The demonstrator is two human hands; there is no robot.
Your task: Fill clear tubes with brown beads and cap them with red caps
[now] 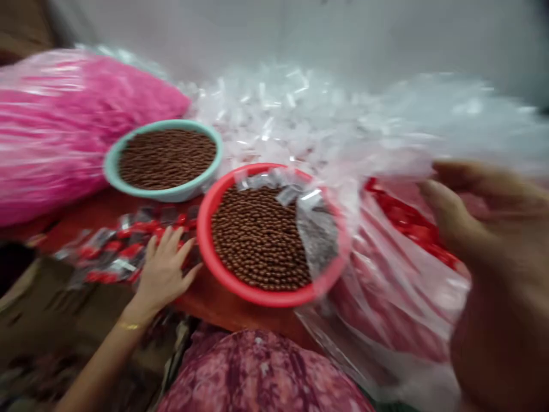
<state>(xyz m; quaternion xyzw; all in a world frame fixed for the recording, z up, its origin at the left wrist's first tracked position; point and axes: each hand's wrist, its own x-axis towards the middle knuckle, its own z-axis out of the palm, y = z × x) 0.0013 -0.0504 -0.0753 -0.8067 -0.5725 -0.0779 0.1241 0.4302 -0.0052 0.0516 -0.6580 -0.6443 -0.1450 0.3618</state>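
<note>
1. Right hand [489, 246]: blurred, fingers curled, at a clear plastic bag [386, 286]; grip cannot be told.
2. Left hand [165, 274]: open, resting on red-and-silver wrapped sweets [115, 252].
3. Red basin [205, 229] of brown coated sweets [257, 240]: between both hands, nearer the left.

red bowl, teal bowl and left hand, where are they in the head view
red bowl [205, 234], head view, point on its left rim
teal bowl [112, 166], head view, point on its left rim
left hand [165, 273], head view, point on the back of the hand

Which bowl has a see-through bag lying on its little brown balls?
The red bowl: a clear bag droops over its brown balls. The teal bowl has nothing lying on its balls.
</note>
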